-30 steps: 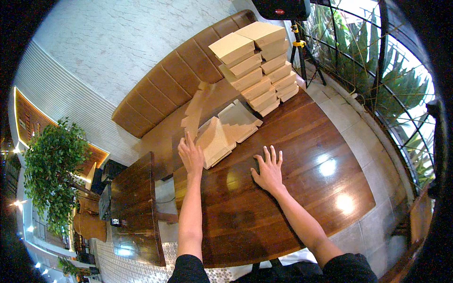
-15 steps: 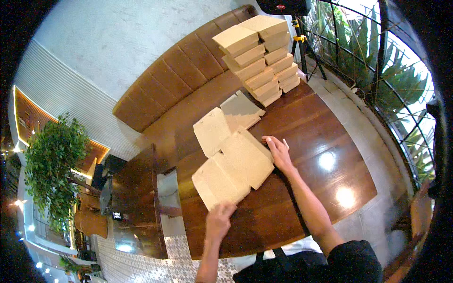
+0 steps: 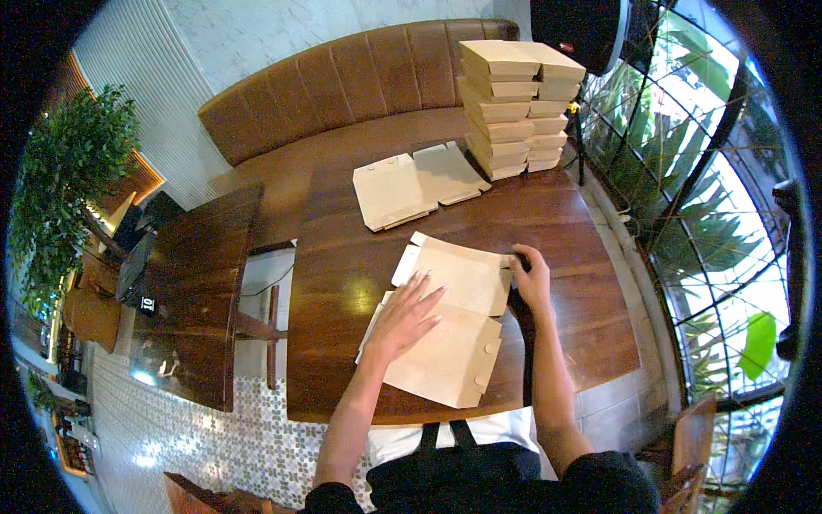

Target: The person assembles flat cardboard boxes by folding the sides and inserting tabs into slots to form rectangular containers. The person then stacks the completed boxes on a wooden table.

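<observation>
An unfolded brown cardboard box blank [image 3: 454, 343] lies on the dark wooden table [image 3: 342, 377] in front of me, with small flaps and slots along its edges. My left hand [image 3: 402, 321] rests flat on its left part, fingers spread. At the blank's far right corner my right hand [image 3: 533, 276] has its fingers bent around a small flap and appears to pinch it. A second flat box blank [image 3: 390, 184] lies farther back on the table, apart from the first.
Folded cardboard boxes [image 3: 505, 133] stand in two tall stacks at the table's back right corner. Behind the table runs a brown padded bench [image 3: 342, 94]. Another wooden table [image 3: 197, 300] stands to the left, and a metal lattice [image 3: 685, 171] with plants behind it is on the right.
The near blank has been turned and drawn toward me, away from the second blank. My left hand went from its near edge onto its surface; my right hand now grips its corner.
</observation>
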A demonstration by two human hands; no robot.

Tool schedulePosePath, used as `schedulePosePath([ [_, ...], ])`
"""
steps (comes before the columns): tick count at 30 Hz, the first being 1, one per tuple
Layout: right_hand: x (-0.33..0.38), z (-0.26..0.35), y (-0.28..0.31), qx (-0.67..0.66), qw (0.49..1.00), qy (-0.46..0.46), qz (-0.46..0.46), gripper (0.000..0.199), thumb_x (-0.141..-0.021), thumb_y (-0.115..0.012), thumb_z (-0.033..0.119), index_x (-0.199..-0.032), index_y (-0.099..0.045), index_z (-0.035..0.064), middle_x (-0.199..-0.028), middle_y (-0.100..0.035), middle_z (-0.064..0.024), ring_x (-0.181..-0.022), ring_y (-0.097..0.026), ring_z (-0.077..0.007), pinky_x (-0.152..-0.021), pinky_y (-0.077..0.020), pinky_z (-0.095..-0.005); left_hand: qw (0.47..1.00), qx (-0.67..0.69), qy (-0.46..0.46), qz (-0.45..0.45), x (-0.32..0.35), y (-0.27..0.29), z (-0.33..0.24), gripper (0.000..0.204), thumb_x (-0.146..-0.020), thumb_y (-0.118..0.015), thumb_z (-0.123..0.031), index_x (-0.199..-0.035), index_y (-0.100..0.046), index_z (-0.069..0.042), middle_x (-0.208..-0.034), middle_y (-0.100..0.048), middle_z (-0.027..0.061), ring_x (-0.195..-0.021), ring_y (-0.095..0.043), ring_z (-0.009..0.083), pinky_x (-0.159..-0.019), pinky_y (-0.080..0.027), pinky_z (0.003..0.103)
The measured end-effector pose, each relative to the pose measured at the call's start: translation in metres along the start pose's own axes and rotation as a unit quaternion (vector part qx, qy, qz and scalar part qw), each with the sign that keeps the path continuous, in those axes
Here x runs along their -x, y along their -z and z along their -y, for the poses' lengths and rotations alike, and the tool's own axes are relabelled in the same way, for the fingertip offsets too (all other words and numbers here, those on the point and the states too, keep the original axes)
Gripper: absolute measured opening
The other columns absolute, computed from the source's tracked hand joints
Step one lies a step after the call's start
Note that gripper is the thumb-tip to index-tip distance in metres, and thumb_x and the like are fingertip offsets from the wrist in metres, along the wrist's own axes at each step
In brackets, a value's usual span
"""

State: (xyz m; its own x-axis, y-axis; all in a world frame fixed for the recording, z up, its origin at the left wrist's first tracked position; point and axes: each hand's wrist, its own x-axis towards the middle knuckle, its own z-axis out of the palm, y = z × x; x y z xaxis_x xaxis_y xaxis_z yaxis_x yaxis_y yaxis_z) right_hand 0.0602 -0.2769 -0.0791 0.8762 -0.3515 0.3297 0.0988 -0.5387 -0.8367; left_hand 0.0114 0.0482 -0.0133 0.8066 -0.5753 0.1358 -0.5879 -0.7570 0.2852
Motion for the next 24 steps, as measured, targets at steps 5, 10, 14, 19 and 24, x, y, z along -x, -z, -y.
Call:
schedulePosePath([
  [5, 0.042, 0.017, 0.012, 0.124, 0.991, 0.031, 0.041, 0.034, -0.099, -0.071, 0.029, -0.122, -0.076, 0.0038, -0.15, -0.058, -0.0184, -0.149, -0.042, -0.0373, -0.124, -0.0314, -0.0505, 0.98, -0.097, 0.17, 0.042, 0.011, -0.016, -0.034, 0.072, -0.103, -0.06, -0.054, -0.161, -0.044, -0.015, -0.165, -0.036, 0.0279, -0.152, -0.035, 0.0441, -0.125, -0.032, 0.053],
  [10, 0.051, 0.051, 0.019, 0.141, 0.971, 0.009, 0.194, 0.049, -0.101, -0.066, 0.042, -0.138, -0.069, 0.0094, -0.16, -0.05, -0.0138, -0.159, -0.026, -0.0367, -0.13, -0.0091, -0.0569, 0.997, -0.036, 0.053, -0.05, 0.014, -0.023, -0.048, 0.062, -0.099, -0.068, -0.04, -0.145, -0.054, -0.001, -0.14, -0.054, 0.0265, -0.134, -0.051, 0.0437, -0.113, -0.043, 0.052],
  [14, 0.031, 0.074, 0.006, 0.185, 0.936, 0.05, 0.294, 0.053, -0.101, -0.064, 0.049, -0.14, -0.067, 0.0129, -0.158, -0.054, -0.0123, -0.155, -0.035, -0.0349, -0.126, -0.0105, -0.0671, 0.995, 0.075, 0.047, -0.047, -0.033, -0.028, -0.022, 0.059, -0.101, -0.064, -0.032, -0.15, -0.049, -0.002, -0.136, -0.056, 0.0251, -0.13, -0.055, 0.0406, -0.11, -0.048, 0.05],
  [19, 0.049, 0.095, -0.034, 0.415, 0.817, 0.192, 0.353, 0.076, -0.104, -0.051, 0.06, -0.155, -0.05, 0.003, -0.164, -0.044, -0.0181, -0.156, -0.034, -0.0341, -0.127, -0.0058, -0.0681, 0.99, 0.095, 0.091, -0.051, -0.083, -0.042, 0.002, 0.063, -0.1, -0.06, -0.021, -0.158, -0.04, -0.007, -0.136, -0.057, 0.0237, -0.117, -0.061, 0.0421, -0.102, -0.053, 0.054],
  [24, 0.08, 0.091, -0.054, 0.383, 0.858, 0.2, 0.279, 0.097, -0.099, -0.051, 0.07, -0.157, -0.04, -0.0063, -0.166, -0.037, -0.0241, -0.159, -0.027, -0.0356, -0.123, -0.0039, -0.0746, 0.991, -0.01, 0.028, -0.129, -0.075, -0.059, 0.017, 0.045, -0.099, -0.057, -0.025, -0.14, -0.065, -0.009, -0.139, -0.063, 0.0096, -0.12, -0.058, 0.0334, -0.099, -0.052, 0.047],
])
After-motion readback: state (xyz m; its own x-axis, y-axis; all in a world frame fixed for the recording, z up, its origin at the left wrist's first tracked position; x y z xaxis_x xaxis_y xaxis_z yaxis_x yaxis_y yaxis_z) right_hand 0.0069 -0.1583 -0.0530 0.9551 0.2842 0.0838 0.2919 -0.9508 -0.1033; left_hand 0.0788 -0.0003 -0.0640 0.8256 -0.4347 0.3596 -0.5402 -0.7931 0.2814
